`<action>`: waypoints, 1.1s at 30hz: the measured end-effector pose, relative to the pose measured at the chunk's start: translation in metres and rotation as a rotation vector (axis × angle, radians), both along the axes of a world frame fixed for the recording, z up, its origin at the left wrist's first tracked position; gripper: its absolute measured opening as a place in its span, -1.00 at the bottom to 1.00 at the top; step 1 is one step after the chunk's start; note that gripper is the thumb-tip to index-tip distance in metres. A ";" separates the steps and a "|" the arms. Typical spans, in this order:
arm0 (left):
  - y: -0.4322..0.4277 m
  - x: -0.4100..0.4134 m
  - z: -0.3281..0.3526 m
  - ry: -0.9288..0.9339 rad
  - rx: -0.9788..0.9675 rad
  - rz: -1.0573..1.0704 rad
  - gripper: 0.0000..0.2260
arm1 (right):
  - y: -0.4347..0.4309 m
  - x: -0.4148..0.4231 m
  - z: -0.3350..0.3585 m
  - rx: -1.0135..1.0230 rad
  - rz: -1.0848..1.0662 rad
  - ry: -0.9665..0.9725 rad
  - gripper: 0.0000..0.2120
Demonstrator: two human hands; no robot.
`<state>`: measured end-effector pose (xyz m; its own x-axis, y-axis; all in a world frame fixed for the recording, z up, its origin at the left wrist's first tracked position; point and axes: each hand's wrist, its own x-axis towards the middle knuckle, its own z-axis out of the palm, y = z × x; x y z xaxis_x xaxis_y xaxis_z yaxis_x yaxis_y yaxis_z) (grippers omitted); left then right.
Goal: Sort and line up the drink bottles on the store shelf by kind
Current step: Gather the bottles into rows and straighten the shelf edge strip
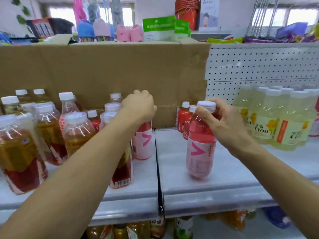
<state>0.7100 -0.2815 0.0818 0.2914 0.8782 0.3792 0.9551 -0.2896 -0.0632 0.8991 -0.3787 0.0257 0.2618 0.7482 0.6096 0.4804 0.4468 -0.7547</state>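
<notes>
Bottle (201, 149), pink drink, right hand (224, 123); twin (144, 144), left hand (138, 109).

Forearms (89, 166), left hand (139, 107) and right hand (224, 122) are bare.

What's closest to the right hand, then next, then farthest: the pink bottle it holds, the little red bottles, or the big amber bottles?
1. Pink bottle: gripped at the cap by the right hand.
2. Little red bottles: just left, behind.
3. Big amber bottles: far left end.
</notes>
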 end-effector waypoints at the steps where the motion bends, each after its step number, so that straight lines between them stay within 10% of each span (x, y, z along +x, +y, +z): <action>1: 0.006 0.002 0.000 0.013 -0.044 0.034 -0.57 | 0.005 0.006 -0.001 -0.009 0.007 0.002 -0.76; 13: -0.005 0.028 -0.022 -0.491 -0.132 -0.314 -0.57 | 0.030 0.050 -0.011 -0.048 0.131 0.020 -0.78; 19: -0.018 0.045 -0.094 -1.174 -0.206 -0.338 -0.46 | 0.016 0.054 -0.055 -0.198 0.252 0.091 -0.21; 33: -0.028 0.059 -0.131 -1.264 -0.358 -0.413 -0.31 | 0.004 0.046 -0.075 -0.102 0.064 0.144 -0.28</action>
<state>0.7689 -0.3100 -0.0495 0.1823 0.9180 0.3523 0.1483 -0.3798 0.9131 0.9455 -0.3743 -0.0496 0.2907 0.8221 0.4896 0.3366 0.3911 -0.8566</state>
